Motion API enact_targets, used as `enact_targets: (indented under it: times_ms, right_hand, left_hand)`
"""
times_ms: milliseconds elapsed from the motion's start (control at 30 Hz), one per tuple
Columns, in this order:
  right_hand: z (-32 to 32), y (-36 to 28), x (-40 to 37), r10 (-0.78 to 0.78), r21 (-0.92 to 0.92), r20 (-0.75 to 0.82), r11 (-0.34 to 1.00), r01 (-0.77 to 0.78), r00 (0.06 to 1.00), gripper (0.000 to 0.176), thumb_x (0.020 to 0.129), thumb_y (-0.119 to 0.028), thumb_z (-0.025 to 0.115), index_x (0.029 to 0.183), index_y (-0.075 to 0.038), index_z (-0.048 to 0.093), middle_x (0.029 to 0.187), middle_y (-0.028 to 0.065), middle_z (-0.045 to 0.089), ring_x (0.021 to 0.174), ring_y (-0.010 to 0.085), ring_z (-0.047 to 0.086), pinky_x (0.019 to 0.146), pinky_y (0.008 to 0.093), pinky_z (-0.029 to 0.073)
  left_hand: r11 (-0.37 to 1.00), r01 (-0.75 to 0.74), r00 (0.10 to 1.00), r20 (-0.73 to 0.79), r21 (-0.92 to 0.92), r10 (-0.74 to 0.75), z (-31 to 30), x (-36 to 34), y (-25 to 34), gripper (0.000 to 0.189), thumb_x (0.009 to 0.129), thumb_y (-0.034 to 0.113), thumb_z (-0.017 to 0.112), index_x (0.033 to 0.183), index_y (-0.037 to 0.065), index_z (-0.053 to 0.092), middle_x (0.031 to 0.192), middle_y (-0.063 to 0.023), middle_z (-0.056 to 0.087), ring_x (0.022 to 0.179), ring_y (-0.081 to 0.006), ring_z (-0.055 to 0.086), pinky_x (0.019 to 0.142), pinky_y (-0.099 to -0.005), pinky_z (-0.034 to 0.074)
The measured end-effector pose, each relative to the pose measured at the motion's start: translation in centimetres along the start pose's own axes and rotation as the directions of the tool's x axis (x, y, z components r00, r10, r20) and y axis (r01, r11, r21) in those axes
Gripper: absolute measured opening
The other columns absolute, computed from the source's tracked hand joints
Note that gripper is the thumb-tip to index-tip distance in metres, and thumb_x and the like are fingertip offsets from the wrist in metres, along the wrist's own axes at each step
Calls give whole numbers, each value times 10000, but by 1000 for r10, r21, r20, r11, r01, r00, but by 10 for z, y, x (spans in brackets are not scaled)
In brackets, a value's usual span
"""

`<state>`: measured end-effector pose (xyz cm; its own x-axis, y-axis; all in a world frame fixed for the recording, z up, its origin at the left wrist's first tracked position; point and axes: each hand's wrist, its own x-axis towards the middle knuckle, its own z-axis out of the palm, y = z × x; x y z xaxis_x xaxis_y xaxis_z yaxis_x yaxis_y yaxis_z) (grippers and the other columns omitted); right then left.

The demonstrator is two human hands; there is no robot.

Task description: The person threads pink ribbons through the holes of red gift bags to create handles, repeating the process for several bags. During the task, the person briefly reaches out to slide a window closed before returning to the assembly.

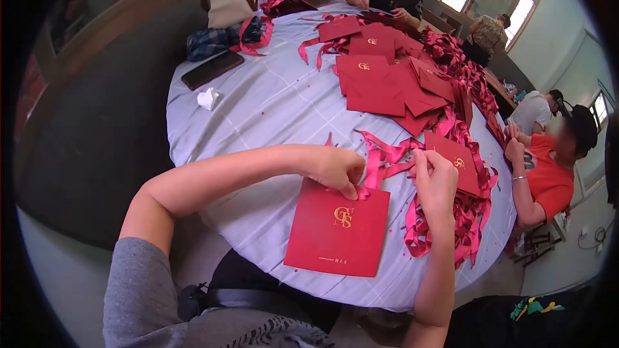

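Note:
A flat red paper gift bag (pixel 336 238) with a gold logo lies at the near edge of the table in front of me. My left hand (pixel 338 169) is closed at its top edge, the thumb pressing where a pink ribbon (pixel 374 171) meets the bag. Fingertips of my right hand (pixel 436 180) pinch a stretch of pink ribbon to the right of the bag, held up off it. Another red bag (pixel 454 162) lies just beyond the right hand, on a heap of loose ribbons (pixel 467 232).
Several red bags (pixel 374 96) are piled with ribbons toward the far side of the round table's white cloth (pixel 245 125). A dark phone (pixel 213 69), crumpled tissue (pixel 207 98) and cream bag (pixel 231 3) sit at the left. People (pixel 548 174) work around the table.

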<state>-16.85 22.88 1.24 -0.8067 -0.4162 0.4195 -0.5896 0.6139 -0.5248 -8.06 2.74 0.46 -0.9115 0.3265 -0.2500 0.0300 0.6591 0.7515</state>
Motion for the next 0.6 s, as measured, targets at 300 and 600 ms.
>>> enact_targets:
  times_ms: [300,600]
  right_hand:
    - [-18,8,8,39,96,-131,995,-26,991,313,880,-239,555,712,21,600,588,175,571,547,327,574,527,405,418]
    - [-72,64,22,73,-265,-469,939,-219,880,292,875,-286,526,841,-27,658,784,212,631,765,404,598,664,469,452]
  left_hand:
    - [988,63,982,-187,138,-37,-143,-15,-33,341,694,235,744,970,61,644,893,-65,669,836,-159,613,767,-306,468]
    - [902,-283,620,-656,325,431,-89,50,-39,172,835,152,606,895,-7,635,789,-137,630,696,-189,597,630,-328,478]
